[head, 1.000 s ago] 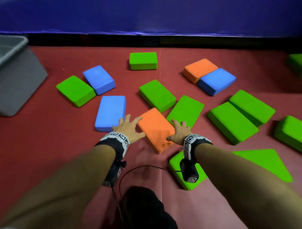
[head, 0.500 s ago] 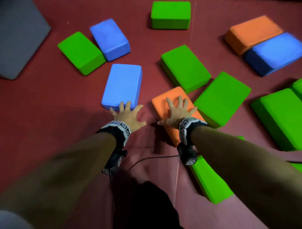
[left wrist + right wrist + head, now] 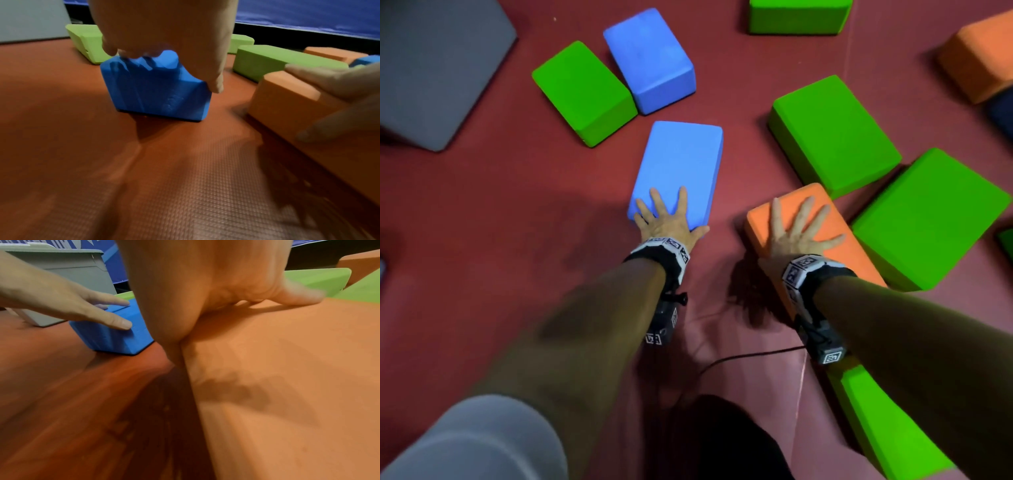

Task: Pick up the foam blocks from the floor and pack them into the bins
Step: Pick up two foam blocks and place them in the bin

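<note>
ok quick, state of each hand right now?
Left hand: open, fingers spread flat on the near end of the blue block, thumb over its edge.
Right hand: open, fingers splayed on top of the orange block; no grip yet.

1. I see a blue foam block (image 3: 681,168) lying flat on the red floor, its near end under my left hand (image 3: 671,222), whose fingers are spread on its top face.
2. An orange foam block (image 3: 804,212) lies flat just to its right, apart from it, with my right hand (image 3: 796,236) spread on top.
3. Two green blocks (image 3: 832,133) (image 3: 928,219) lie against the orange block's far and right sides.
4. A green block (image 3: 582,90) and a second blue block (image 3: 650,58) lie side by side, touching, beyond the first blue one.
5. A grey bin (image 3: 438,68) stands at far left; I cannot see inside it.
</note>
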